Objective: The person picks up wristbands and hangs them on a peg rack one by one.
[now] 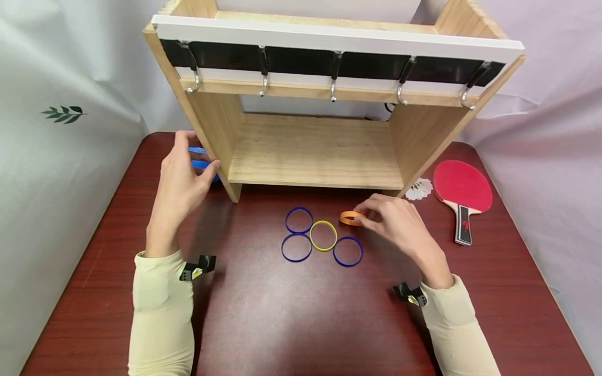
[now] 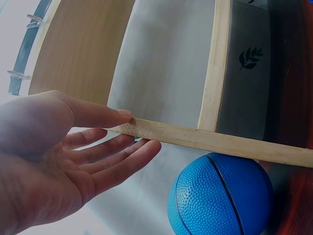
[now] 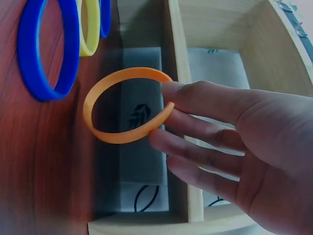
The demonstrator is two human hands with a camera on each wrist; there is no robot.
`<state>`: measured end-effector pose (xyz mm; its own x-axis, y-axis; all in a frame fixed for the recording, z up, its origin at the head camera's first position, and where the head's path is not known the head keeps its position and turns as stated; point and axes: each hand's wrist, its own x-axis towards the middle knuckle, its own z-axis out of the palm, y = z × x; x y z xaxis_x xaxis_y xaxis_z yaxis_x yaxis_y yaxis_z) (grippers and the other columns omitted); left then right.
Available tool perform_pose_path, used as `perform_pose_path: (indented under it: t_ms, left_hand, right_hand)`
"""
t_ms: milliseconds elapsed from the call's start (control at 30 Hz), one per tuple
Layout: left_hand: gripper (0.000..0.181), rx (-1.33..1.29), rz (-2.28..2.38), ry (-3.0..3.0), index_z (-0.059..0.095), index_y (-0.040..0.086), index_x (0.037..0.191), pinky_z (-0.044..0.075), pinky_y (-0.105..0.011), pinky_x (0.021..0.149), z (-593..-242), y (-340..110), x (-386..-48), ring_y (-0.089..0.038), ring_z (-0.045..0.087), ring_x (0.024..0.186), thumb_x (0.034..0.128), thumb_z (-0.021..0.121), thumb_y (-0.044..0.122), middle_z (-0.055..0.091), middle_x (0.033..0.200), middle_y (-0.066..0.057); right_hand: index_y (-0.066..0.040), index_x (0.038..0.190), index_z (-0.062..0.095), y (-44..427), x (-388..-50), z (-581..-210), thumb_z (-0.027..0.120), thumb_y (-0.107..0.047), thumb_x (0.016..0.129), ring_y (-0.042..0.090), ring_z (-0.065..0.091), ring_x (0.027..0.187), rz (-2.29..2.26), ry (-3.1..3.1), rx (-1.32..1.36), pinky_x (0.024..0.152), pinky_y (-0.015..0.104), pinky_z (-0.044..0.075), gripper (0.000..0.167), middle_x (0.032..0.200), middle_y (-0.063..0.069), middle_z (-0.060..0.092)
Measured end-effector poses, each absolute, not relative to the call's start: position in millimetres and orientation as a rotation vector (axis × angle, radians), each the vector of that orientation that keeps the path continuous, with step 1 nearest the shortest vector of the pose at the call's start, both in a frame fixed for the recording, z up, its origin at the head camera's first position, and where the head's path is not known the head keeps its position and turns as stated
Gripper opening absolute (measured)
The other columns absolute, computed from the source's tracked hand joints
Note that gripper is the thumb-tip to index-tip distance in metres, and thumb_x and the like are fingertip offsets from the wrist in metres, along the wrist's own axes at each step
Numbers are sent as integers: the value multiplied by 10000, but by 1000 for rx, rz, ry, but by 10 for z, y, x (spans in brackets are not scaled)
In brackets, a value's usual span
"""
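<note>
My right hand (image 1: pixel 402 222) pinches an orange wristband (image 3: pixel 117 138) between thumb and fingers, holding it on edge in front of the rack's right side. My left hand (image 1: pixel 178 185) grips the left side panel of the wooden rack (image 1: pixel 312 151); in the left wrist view the thumb (image 2: pixel 117 116) lies on one face of the panel and the fingers on the other. Three dark blue wristbands (image 1: pixel 299 208) and a yellow wristband (image 1: pixel 323 221) lie flat on the table, left of the orange one. They sit side by side, close together.
A blue ball (image 2: pixel 220 196) sits outside the rack's left panel, partly behind my left hand. Several metal hooks (image 1: pixel 265 86) line the rack's front rail. Beyond its right side lie a white shuttlecock (image 1: pixel 419 189) and a red table tennis paddle (image 1: pixel 463 183). White cloth surrounds the table (image 1: pixel 291 318).
</note>
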<state>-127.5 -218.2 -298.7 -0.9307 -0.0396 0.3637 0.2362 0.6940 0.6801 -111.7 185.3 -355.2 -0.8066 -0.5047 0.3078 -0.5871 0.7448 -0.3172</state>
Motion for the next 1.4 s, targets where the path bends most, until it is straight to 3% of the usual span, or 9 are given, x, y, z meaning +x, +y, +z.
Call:
perform_pose_path:
  t_ms: [167,333,467,700,967,1400]
  left_hand:
    - [502,-145,-1094,-2549,414,7,1301,456,-130,712,-2997,-2189,-1280,-254,643,978,889,695,68,612,1126,-143]
    - [507,-153,-1092,-2553,409,5,1312,537,-330,755,-3005,-2187,-1286,-251,642,982,889,687,47,605,1150,-148]
    - [518,-167,-1101,-2551,397,-7,1321,548,-438,759,-3005,-2192,-1285,-273,645,970,891,682,33,599,1138,-170]
    - [536,-171,-1106,-2550,387,-3,1339,551,-405,765,-3016,-2195,-1287,-245,643,964,896,684,45,582,1159,-165]
    - [530,-218,-1014,-2508,407,-30,1329,479,-493,817,-3031,-2190,-1289,-345,581,1007,879,682,23,563,1155,-213]
    - [522,-169,-1096,-2547,385,16,1334,553,-426,775,-3011,-2176,-1275,-260,617,1006,899,672,43,548,1195,-180]
  right_hand:
    - [-185,934,757,1730,-1119,-3524,814,-220,814,33,618,690,831,-2657,906,572,310,489,137,828,-137,668]
    - [-183,969,765,1517,-1144,-3500,803,-206,832,26,634,704,1155,-2595,927,588,258,522,145,842,-154,678]
    - [-159,1004,770,1212,-1143,-3325,786,-196,849,99,666,677,1518,-2542,862,576,255,544,161,863,-78,713]
    - [74,1041,708,539,-1114,-2776,719,38,859,294,689,713,2195,-2178,888,629,459,575,186,969,204,706]
    - [21,1090,711,-6,-1282,-2545,697,18,885,384,680,904,2596,-1715,899,659,476,577,205,1078,221,683]
    - [45,1116,683,-271,-1452,-2459,640,24,923,363,686,939,2737,-1411,759,779,452,568,199,1093,236,677]
